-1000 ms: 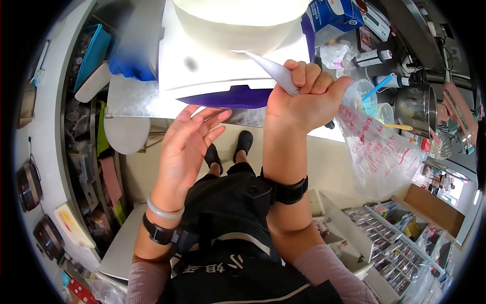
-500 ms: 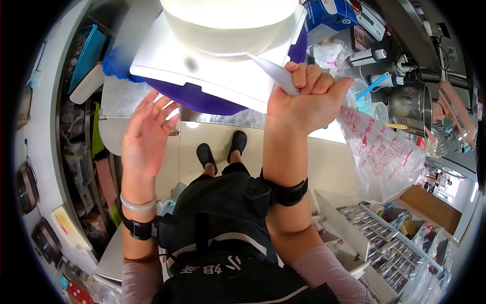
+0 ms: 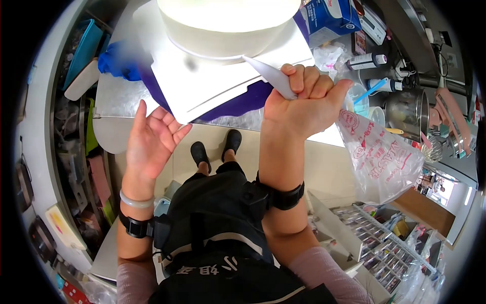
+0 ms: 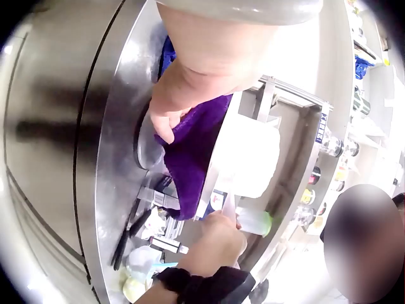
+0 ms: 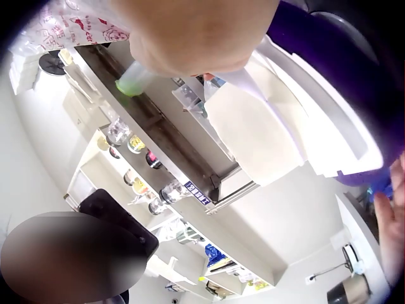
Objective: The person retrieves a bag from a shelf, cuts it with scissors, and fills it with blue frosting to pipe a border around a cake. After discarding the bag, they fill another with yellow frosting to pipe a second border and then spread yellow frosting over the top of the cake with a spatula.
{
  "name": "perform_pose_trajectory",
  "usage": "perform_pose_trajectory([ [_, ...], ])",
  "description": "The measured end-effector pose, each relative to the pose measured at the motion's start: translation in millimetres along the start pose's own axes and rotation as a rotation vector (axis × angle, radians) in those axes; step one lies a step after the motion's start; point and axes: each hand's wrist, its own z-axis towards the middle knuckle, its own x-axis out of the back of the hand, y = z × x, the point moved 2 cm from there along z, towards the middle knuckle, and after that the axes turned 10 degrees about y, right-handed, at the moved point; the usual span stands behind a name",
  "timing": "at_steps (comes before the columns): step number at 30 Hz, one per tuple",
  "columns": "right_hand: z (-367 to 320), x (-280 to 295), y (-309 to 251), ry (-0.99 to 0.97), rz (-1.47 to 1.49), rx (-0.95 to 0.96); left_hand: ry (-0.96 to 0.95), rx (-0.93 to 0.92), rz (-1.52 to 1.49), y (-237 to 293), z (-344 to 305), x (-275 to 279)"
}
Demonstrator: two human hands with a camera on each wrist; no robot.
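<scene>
A round white cake (image 3: 228, 35) stands on a white board (image 3: 202, 86) with a purple cloth (image 3: 243, 104) beneath it. My right hand (image 3: 309, 101) is curled round a piping bag; its white tapered end (image 3: 271, 75) points at the base of the cake's side, and clear plastic with red print (image 3: 382, 157) hangs from the other side of the fist. Palm up, my left hand (image 3: 152, 144) has its fingers spread beside the board's near left corner. In the left wrist view that hand (image 4: 196, 82) is at the purple cloth (image 4: 190, 158); contact is unclear.
Right of the cake are a blue carton (image 3: 331, 20), bottles (image 3: 367, 61), a cup with a blue stick and a metal bowl (image 3: 407, 114). A blue cloth (image 3: 119, 63) lies at the left. Shelves with a teal tray (image 3: 81, 53) line the far left.
The white board has turned, bringing a corner towards my left hand. That hand moved left, then slightly back right. My right hand has stayed nearly in place, gripping the piping bag.
</scene>
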Motion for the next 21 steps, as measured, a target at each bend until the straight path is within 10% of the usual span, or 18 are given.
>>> perform_pose_trajectory([
  [11, 1, -5, 1, -0.024, -0.013, -0.034, -0.017, -0.2, -0.169, 31, 10, 24],
  [21, 5, -6, 3, -0.056, -0.018, -0.03, -0.056, 0.088, -0.084, 10, 14, -2],
])
